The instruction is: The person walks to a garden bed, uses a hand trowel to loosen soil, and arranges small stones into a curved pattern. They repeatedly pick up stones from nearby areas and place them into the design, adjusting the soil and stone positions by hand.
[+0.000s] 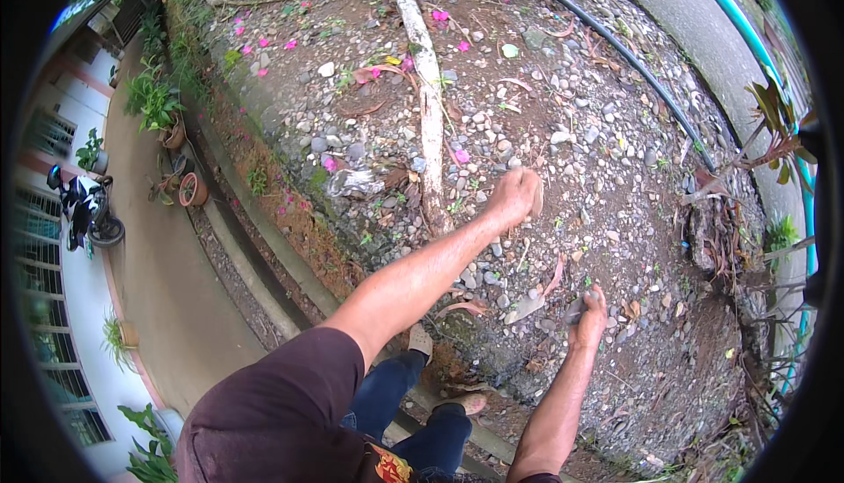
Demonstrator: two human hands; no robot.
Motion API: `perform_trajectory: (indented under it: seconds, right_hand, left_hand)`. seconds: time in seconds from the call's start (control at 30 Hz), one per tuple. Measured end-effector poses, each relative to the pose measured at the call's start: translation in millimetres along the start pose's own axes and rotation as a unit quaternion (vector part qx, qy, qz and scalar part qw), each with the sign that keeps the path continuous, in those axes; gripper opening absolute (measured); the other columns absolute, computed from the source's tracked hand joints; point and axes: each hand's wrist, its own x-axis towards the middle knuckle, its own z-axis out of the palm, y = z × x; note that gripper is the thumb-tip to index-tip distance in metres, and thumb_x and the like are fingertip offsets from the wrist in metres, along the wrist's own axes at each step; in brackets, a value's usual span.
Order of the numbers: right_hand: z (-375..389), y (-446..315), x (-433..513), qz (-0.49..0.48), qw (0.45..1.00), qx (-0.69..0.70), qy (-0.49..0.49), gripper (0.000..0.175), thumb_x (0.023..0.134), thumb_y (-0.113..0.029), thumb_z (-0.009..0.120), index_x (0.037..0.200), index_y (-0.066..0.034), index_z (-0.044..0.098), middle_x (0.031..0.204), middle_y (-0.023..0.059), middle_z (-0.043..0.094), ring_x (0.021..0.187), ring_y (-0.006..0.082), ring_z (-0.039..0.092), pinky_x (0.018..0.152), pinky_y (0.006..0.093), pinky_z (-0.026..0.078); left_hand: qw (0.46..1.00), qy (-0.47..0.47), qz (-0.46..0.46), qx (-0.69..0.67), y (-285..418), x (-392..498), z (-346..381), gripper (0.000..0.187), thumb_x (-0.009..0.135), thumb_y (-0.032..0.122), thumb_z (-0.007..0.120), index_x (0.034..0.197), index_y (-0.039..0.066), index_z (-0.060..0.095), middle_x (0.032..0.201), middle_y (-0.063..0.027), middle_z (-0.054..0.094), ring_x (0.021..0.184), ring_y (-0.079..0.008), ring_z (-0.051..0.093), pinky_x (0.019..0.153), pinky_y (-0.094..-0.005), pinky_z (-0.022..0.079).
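Observation:
My left hand (517,194) is stretched out low over the pebbly ground (580,232), its fingers curled in. A pale brownish edge shows at its far side; whether that is a held stone or part of the hand I cannot tell. Nearer to me, my right hand (593,319) grips a dark grey stone (575,311) between thumb and fingers. Just left of that stone, a long pale stone (525,309) lies on the soil beside a dry curled leaf (556,275). Small loose pebbles surround both hands.
A whitish root (430,107) crosses the ground beyond my left hand. A black hose (613,41) curves along a concrete edge (666,8) at right, near a woody stump (715,236). Leftward lie a drainage channel (264,278), potted plants (193,189) and a parked motorcycle (89,209).

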Motion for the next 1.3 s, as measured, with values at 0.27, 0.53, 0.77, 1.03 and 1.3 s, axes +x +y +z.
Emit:
perform_trajectory:
  seconds: [0.27, 0.53, 0.77, 1.03, 1.3]
  right_hand:
    - [117.5, -40.3, -115.4, -0.118, 0.923, -0.277, -0.241, 0.057, 0.089, -0.006, 0.064, 0.143, -0.0059, 0.049, 0.103, 0.0041, 0.063, 0.085, 0.0123, 0.060, 0.074, 0.0290, 0.050]
    - [106.5, 27.0, -151.8, -0.089, 0.900, -0.309, -0.294, 0.042, 0.089, -0.012, 0.068, 0.128, 0.0001, 0.060, 0.088, 0.0043, 0.067, 0.082, 0.0127, 0.062, 0.076, 0.0296, 0.051]
    - [144.1, 94.7, -194.3, -0.101, 0.726, -0.518, -0.441, 0.045, 0.083, -0.021, 0.073, 0.124, -0.0042, 0.064, 0.095, 0.0146, 0.070, 0.082, 0.0225, 0.068, 0.079, 0.0361, 0.054]
    - [321.5, 111.4, -235.2, -0.278, 0.661, -0.516, -0.468, 0.047, 0.084, -0.018, 0.071, 0.126, -0.0004, 0.061, 0.106, 0.0213, 0.065, 0.096, 0.0326, 0.066, 0.088, 0.0420, 0.053]
    - [504.1, 124.2, -165.0, -0.430, 0.703, -0.555, -0.114, 0.050, 0.081, -0.007, 0.062, 0.129, 0.0062, 0.056, 0.126, 0.0289, 0.057, 0.118, 0.0417, 0.051, 0.101, 0.0476, 0.045]
  left_hand:
    - [0.804, -0.079, -0.234, -0.541, -39.3, -150.6, -42.8, 0.042, 0.098, 0.043, 0.051, 0.121, 0.007, 0.050, 0.106, -0.0166, 0.061, 0.087, -0.0348, 0.069, 0.075, -0.0610, 0.058]
    - [0.812, -0.084, -0.159, -0.555, -83.1, -242.5, -144.4, 0.038, 0.082, 0.017, 0.062, 0.117, 0.004, 0.057, 0.103, -0.0181, 0.066, 0.095, -0.0372, 0.070, 0.078, -0.0615, 0.059]
    - [0.827, -0.007, -0.209, -0.522, -149.4, -359.3, -205.9, 0.036, 0.066, 0.002, 0.061, 0.103, 0.003, 0.063, 0.107, -0.0143, 0.064, 0.101, -0.0347, 0.068, 0.084, -0.0639, 0.055]
    - [0.764, 0.046, -0.341, -0.546, -187.2, -382.3, -312.0, 0.019, 0.078, 0.013, 0.068, 0.095, 0.004, 0.064, 0.090, -0.0123, 0.068, 0.083, -0.0315, 0.070, 0.077, -0.0578, 0.058]
    - [0.944, 0.015, -0.257, -0.204, -126.4, -269.3, -481.0, 0.028, 0.077, 0.011, 0.069, 0.101, -0.002, 0.069, 0.078, -0.0076, 0.067, 0.069, -0.0169, 0.067, 0.066, -0.0330, 0.056]
